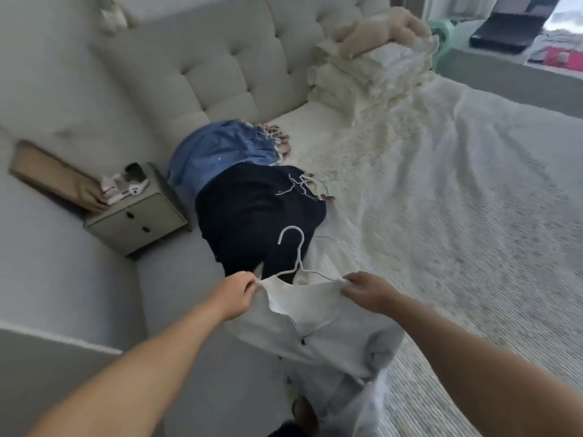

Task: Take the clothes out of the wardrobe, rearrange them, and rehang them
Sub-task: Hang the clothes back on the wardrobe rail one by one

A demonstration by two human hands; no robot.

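Cream textured bedding covers the bed (457,190), which fills the right half of the view, backed by a grey tufted headboard (227,58) with a stack of ruffled cream pillows (372,67) at its foot. A pale grey floor runs along the bed's left side, where a small grey nightstand (135,216) stands carrying a few small white items too blurred to name. On the bed's left edge lie a blue denim garment (217,152) and, overlapping it nearer the camera, a dark navy garment (252,216). Nearest, a light grey zip-up top (312,329) hangs on a white hanger (298,257) over the bed's edge; the left hand (238,294) pinches its left shoulder, the right hand (367,293) grips the right shoulder. The top's lower part blurs into the bottom of the view. A dark laptop-like object (504,29) sits far right, indistinct.
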